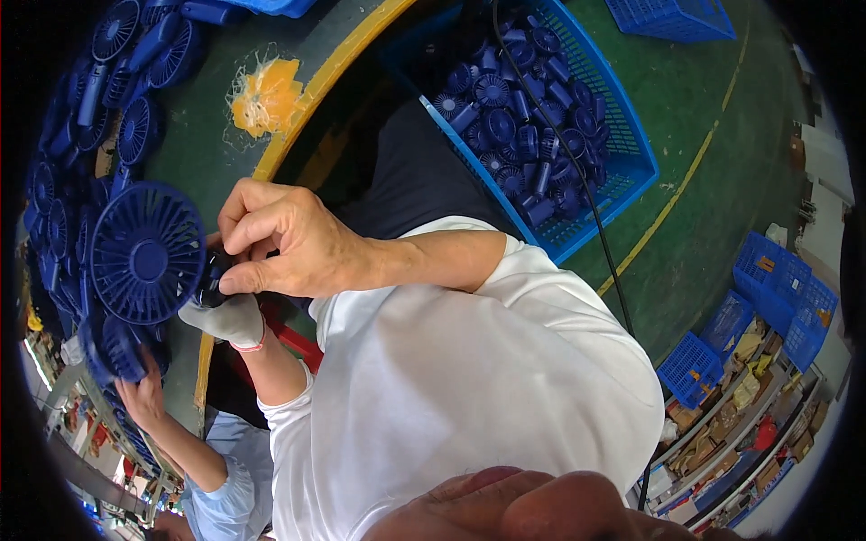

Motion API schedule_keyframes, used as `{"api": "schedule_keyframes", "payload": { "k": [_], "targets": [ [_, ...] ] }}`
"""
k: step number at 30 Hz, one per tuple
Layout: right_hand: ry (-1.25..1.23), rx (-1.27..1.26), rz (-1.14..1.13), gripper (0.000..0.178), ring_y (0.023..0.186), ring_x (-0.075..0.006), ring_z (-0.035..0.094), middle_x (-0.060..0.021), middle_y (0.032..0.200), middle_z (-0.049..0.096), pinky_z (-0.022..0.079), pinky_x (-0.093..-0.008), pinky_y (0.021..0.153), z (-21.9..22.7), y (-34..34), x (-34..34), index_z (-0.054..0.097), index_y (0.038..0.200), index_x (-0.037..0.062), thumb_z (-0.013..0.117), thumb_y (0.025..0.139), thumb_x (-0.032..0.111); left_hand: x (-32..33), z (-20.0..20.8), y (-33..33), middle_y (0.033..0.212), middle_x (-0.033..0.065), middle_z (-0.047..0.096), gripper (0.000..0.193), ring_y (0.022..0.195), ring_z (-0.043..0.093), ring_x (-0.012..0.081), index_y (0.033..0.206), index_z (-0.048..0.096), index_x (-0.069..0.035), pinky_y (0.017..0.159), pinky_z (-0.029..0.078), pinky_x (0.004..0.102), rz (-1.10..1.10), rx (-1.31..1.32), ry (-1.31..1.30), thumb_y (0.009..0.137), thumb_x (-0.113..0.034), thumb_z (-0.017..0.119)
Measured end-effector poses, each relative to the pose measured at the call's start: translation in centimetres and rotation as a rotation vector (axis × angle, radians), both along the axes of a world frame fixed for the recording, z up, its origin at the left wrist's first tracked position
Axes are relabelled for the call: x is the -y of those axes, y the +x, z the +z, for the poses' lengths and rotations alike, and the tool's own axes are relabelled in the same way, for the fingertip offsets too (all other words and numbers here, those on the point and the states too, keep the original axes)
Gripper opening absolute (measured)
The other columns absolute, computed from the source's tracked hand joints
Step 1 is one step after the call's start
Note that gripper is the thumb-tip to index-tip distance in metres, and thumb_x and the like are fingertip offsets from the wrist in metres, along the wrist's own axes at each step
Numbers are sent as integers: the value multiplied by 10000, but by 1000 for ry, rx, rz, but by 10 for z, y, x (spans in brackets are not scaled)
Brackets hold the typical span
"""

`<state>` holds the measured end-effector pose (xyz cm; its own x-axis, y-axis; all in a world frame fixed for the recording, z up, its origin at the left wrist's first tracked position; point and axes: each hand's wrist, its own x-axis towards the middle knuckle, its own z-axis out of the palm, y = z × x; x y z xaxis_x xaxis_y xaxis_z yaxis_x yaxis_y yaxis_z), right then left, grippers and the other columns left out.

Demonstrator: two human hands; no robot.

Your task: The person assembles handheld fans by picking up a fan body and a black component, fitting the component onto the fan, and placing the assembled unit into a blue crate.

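Note:
A round dark blue handheld fan [149, 257] with a slotted grille is held up at the left. My left hand [221, 320], in a whitish glove, is closed around its lower end. My bare right hand [293, 239] is closed from above, its thumb pressed on a small black part [213, 279] beside the grille. What lies under the right fingers is mostly hidden. Behind the held fan, many more blue fans [140, 131] lie heaped on the work surface.
A blue crate [622, 108] full of small blue fans stands by my legs. A black cable [577, 171] hangs across it. A yellow-edged bench [280, 135] runs along the left. A co-worker's hand [142, 397] touches fans at lower left. Blue baskets [690, 370] and shelves stand at right.

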<state>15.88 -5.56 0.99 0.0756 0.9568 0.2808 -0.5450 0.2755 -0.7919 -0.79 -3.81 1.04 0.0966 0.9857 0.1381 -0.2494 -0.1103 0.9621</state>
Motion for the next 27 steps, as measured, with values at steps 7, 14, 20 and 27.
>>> {"api": "schedule_keyframes", "payload": {
  "k": [7, 14, 20, 27],
  "targets": [
    [6, 151, -136, 237, 694, -122, 568, -89, 824, 599, 471, -243, 570, -16, 0, 3, 714, 797, -19, 765, 808, 213, -33, 85, -35, 943, 113, 644, 435, 838, 606, 199, 1033, 602, 54, 746, 477, 307, 2, 81, 293, 833, -324, 523],
    [-2, 355, -223, 515, 802, -175, 565, -125, 896, 582, 479, -290, 649, -57, -9, 3, 700, 856, -17, 625, 878, 491, 6, -7, 29, 866, 90, 676, 248, 741, 612, 161, 936, 659, 75, 674, 466, 265, 22, -471, 50, 795, -111, 574],
    [-336, 35, 86, 440, 441, -100, 511, 10, 557, 519, 421, -249, 414, -43, 14, 10, 610, 742, 45, 555, 901, 452, 19, -48, 23, 1349, 32, 486, 507, 1226, 481, 199, 1394, 396, -113, 1070, 363, 387, -83, -28, -509, 1010, -443, 385],
    [-641, 333, -151, 321, 408, -108, 536, -63, 719, 642, 424, -246, 355, -46, 50, 46, 649, 992, -6, 741, 747, 181, 32, -64, 84, 799, 65, 637, 434, 679, 614, 172, 1020, 581, -62, 627, 513, 306, -491, -281, -584, 1030, -402, 312]
  ]
}}
